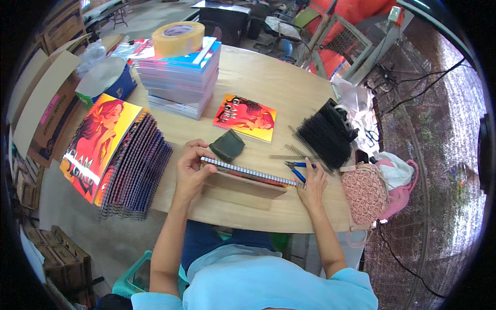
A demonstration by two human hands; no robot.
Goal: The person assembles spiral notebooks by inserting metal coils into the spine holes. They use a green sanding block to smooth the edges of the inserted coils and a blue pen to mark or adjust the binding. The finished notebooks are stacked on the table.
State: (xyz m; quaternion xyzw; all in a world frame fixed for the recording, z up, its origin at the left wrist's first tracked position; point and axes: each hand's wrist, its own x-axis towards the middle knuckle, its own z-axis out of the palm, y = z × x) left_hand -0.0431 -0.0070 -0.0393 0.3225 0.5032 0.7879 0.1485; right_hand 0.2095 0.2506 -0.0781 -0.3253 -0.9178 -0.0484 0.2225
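My left hand (194, 168) is closed round the left end of a spiral notebook (243, 178), with the thumb on the near cover. It stands tilted on its long edge, the wire coil running along its top, over a flat brown board (243, 199). My right hand (313, 183) is at the coil's right end, its fingers bent over the blue handles of a pair of pliers (297, 168). Just beyond the notebook lies a dark green block-like piece (227, 145). A loose wire coil (284, 156) lies beside the pliers.
Spiral-bound notebooks (111, 155) are stacked at left. Behind stands a tall pile of covers or pads (178, 82) topped by a tape roll (178, 39). A single red-yellow cover (245, 118) lies mid-table. Black coils (325, 132) and a pink pouch (365, 191) occupy the right side.
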